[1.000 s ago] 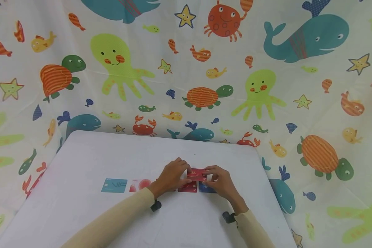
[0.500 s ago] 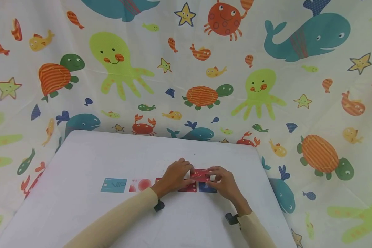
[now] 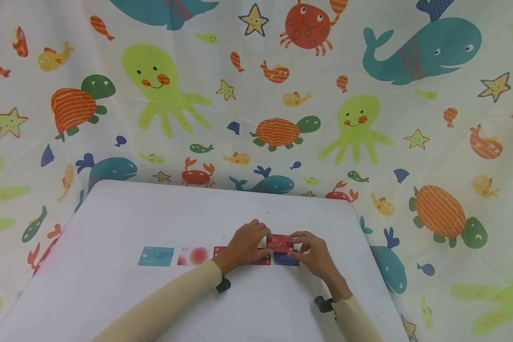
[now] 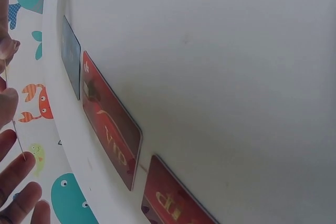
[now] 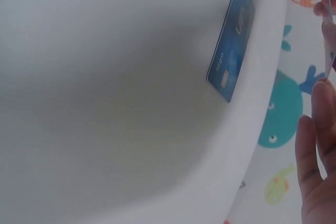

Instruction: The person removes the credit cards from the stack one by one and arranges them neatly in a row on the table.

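Note:
A red card (image 3: 280, 243) is held up a little over the white table (image 3: 175, 213), pinched at both ends. My left hand (image 3: 244, 243) grips its left end, and my right hand (image 3: 313, 251) grips its right end. In both wrist views the held card is seen nearly edge-on. Below the hands lies a row of cards: a blue card (image 3: 284, 259) under the right hand, then a red VIP card (image 4: 111, 124) and another red card (image 4: 173, 200), both partly hidden by the left hand in the head view.
Further left in the row lie a pink-and-white card (image 3: 193, 256) with a red circle and a teal VIP card (image 3: 156, 256). Behind the table hangs a curtain (image 3: 239, 61) printed with sea animals.
Both hands have shifted slightly to the right with the red card between them, from above the red VIP card to above the blue one. The cards on the table have not moved.

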A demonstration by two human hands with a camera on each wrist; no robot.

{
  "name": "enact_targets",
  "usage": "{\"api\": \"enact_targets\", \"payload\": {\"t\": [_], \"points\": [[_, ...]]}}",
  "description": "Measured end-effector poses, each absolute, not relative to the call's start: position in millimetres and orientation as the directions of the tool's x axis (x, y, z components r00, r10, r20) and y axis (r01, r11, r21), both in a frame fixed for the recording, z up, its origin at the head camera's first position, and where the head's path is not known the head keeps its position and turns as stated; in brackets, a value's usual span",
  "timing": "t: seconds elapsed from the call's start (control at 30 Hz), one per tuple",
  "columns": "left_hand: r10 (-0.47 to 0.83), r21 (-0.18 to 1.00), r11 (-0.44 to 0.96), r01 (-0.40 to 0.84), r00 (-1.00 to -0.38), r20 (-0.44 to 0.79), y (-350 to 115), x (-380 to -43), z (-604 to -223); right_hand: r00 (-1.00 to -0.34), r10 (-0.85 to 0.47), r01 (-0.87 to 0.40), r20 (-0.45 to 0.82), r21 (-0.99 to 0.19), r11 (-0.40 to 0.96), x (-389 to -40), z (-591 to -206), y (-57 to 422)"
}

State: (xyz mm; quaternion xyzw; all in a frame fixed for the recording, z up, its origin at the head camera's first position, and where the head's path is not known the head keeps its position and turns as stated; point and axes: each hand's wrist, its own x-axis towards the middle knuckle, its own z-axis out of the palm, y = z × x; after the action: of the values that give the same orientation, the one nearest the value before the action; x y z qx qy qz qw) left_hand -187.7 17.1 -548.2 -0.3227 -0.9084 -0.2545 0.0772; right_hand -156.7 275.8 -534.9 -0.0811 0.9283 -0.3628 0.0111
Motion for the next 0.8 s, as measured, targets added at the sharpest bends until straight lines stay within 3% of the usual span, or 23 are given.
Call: {"api": "enact_targets", "payload": {"t": [0.8], "points": [[0.574,0.395,0.637,0.662,-0.749,0.331,28,-188,-554,-0.992,-0.118,-0.112,0.037,-0.671,0.733,-152,-537,292]]}}
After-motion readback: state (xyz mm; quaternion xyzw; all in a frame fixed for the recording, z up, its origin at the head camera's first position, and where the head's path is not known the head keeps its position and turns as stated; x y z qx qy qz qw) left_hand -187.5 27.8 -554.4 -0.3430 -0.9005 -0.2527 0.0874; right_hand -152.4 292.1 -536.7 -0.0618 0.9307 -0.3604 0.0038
